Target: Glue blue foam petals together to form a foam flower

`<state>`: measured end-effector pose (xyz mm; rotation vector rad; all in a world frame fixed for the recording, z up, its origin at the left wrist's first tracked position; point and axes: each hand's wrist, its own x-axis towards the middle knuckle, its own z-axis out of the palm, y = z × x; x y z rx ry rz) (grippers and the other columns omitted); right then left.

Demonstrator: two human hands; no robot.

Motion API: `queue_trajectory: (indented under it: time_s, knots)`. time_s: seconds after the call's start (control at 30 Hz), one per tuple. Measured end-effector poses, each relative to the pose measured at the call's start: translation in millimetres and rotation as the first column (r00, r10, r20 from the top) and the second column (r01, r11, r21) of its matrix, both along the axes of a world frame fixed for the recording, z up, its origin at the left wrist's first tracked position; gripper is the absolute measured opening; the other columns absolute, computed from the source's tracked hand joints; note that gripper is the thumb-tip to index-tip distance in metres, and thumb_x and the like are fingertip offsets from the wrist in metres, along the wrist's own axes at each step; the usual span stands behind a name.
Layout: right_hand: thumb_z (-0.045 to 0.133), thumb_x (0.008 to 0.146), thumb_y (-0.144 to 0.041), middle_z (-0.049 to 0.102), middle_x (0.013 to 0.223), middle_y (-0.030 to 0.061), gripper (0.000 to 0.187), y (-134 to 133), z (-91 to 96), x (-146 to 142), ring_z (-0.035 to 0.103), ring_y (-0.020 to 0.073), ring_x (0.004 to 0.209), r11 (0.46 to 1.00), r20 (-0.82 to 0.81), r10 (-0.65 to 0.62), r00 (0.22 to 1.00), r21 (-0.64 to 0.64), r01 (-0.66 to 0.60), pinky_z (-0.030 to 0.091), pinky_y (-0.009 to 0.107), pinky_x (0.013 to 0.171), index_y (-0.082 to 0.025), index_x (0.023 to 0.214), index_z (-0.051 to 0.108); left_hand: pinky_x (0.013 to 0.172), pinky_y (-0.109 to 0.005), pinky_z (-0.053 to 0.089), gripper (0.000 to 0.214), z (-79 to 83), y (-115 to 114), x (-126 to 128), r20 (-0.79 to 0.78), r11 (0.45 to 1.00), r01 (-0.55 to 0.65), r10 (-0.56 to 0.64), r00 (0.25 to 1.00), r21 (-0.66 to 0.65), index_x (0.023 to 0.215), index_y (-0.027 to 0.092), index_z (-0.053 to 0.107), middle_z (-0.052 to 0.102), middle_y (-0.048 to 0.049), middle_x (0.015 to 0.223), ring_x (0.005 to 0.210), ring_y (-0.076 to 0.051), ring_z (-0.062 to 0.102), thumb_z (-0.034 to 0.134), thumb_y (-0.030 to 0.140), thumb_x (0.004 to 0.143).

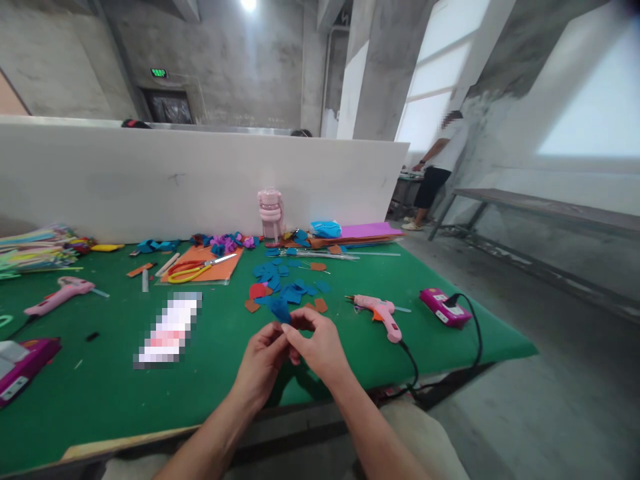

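My left hand (261, 360) and my right hand (319, 341) meet above the table's front part, fingers pinched together. Between their fingertips they hold a blue petal-shaped piece (280, 309); whether it is paper or felt I cannot tell. Its lower end is hidden by my fingers. Just beyond lie several loose blue pieces (295, 291), a red piece (259, 291) and brown pieces (320, 305). To the right of my right hand a pink glue gun (377, 309) lies on its side, its nozzle pointing left.
A purple power box (444, 308) with a black cord sits at right. Yellow-handled scissors (193, 270) rest on orange sheets (227, 266). A pink bottle (271, 215) stands by the white partition (210, 177). Another glue gun (60, 295) lies left. A person (443, 157) stands far right.
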<state>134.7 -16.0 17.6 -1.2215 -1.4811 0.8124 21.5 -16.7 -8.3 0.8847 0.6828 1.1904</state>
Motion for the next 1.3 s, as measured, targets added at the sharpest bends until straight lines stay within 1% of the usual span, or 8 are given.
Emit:
queue_trajectory:
  time_s: [0.17, 0.43, 0.53, 0.6, 0.7, 0.8, 1.0, 1.3]
  knots:
    - [0.057, 0.073, -0.028, 0.065, 0.073, 0.0019, 0.013, -1, -0.7, 2, 0.061, 0.015, 0.069, 0.999, -0.05, 0.033, 0.998, -0.012, -0.034, 0.047, 0.025, 0.065, -0.017, 0.076, 0.062, 0.05, -0.022, 0.044, 0.011, 2.4, -1, -3, -0.005, 0.999, 0.033, -0.033, 0.999, -0.001, 0.073, 0.014, 0.059, 0.056, 0.0011, 0.058, 0.051, -0.009, 0.052, 0.064, 0.023, 0.073]
    - [0.055, 0.076, -0.032, 0.057, 0.052, -0.0037, 0.018, -1, 1.3, 4, 0.053, 0.0103, 0.042, 0.975, -0.267, 0.14, 0.953, -0.13, -0.179, 0.045, 0.022, 0.048, -0.017, 0.083, 0.06, 0.049, -0.021, 0.044, 0.013, 8.1, -2, -5, 0.041, 0.997, 0.069, -0.068, 0.997, -0.044, 0.072, 0.014, 0.058, 0.057, 0.0012, 0.061, 0.05, -0.008, 0.051, 0.067, 0.023, 0.071]
    - [0.055, 0.076, -0.031, 0.064, 0.066, 0.0001, 0.019, 1, 1.3, 5, 0.061, 0.013, 0.06, 0.981, -0.348, 0.13, 0.928, -0.094, -0.172, 0.049, 0.024, 0.059, -0.017, 0.087, 0.061, 0.048, -0.019, 0.044, 0.016, 7.4, 0, -6, 0.068, 0.993, 0.063, -0.056, 0.996, -0.101, 0.072, 0.014, 0.056, 0.06, -0.0001, 0.065, 0.05, -0.007, 0.052, 0.069, 0.022, 0.068]
    - [0.054, 0.077, -0.031, 0.066, 0.078, 0.0033, 0.018, 3, -0.9, 5, 0.063, 0.0152, 0.074, 0.996, -0.361, 0.046, 0.932, -0.055, -0.07, 0.05, 0.026, 0.068, -0.017, 0.085, 0.062, 0.048, -0.019, 0.044, 0.019, 5.8, 1, -7, 0.074, 0.99, 0.052, -0.043, 0.996, -0.128, 0.073, 0.014, 0.055, 0.061, -0.0008, 0.066, 0.05, -0.007, 0.053, 0.07, 0.022, 0.067]
    - [0.051, 0.081, -0.031, 0.068, 0.079, 0.0046, 0.019, 2, -4.9, 5, 0.063, 0.017, 0.077, 0.995, -0.251, -0.096, 0.963, -0.008, 0.097, 0.049, 0.028, 0.072, -0.018, 0.081, 0.064, 0.048, -0.019, 0.044, 0.02, 3.1, 2, -8, 0.082, 0.99, 0.038, -0.027, 0.996, -0.137, 0.074, 0.015, 0.052, 0.062, -0.0006, 0.066, 0.05, -0.007, 0.053, 0.07, 0.022, 0.068]
    - [0.045, 0.085, -0.029, 0.068, 0.085, 0.0054, 0.024, -3, -6.4, 2, 0.063, 0.0177, 0.08, 0.983, -0.102, -0.163, 0.981, 0.067, 0.17, 0.048, 0.028, 0.074, -0.019, 0.086, 0.066, 0.049, -0.018, 0.044, 0.019, 1.5, 4, -8, 0.098, 0.992, 0.033, -0.021, 0.995, -0.122, 0.075, 0.015, 0.052, 0.063, -0.0006, 0.067, 0.05, -0.007, 0.053, 0.069, 0.022, 0.069]
    - [0.038, 0.088, -0.025, 0.065, 0.101, 0.007, 0.029, -14, -5.9, -9, 0.058, 0.0182, 0.095, 0.969, 0.026, -0.125, 0.992, 0.217, 0.117, 0.045, 0.03, 0.083, -0.021, 0.102, 0.063, 0.05, -0.019, 0.043, 0.022, 1.8, 6, -8, 0.118, 0.99, 0.02, -0.003, 0.993, -0.141, 0.071, 0.014, 0.053, 0.061, 0.0007, 0.062, 0.05, -0.007, 0.052, 0.072, 0.025, 0.066]
    - [0.038, 0.087, -0.021, 0.063, 0.101, 0.0076, 0.031, -15, -9.4, -15, 0.056, 0.0198, 0.095, 0.956, 0.174, -0.132, 0.976, 0.284, 0.079, 0.044, 0.034, 0.085, -0.02, 0.109, 0.061, 0.054, -0.019, 0.045, 0.02, -0.2, 7, -6, 0.12, 0.991, -0.035, 0.05, 0.992, -0.127, 0.069, 0.014, 0.056, 0.059, 0.0023, 0.06, 0.051, -0.007, 0.054, 0.073, 0.024, 0.064]
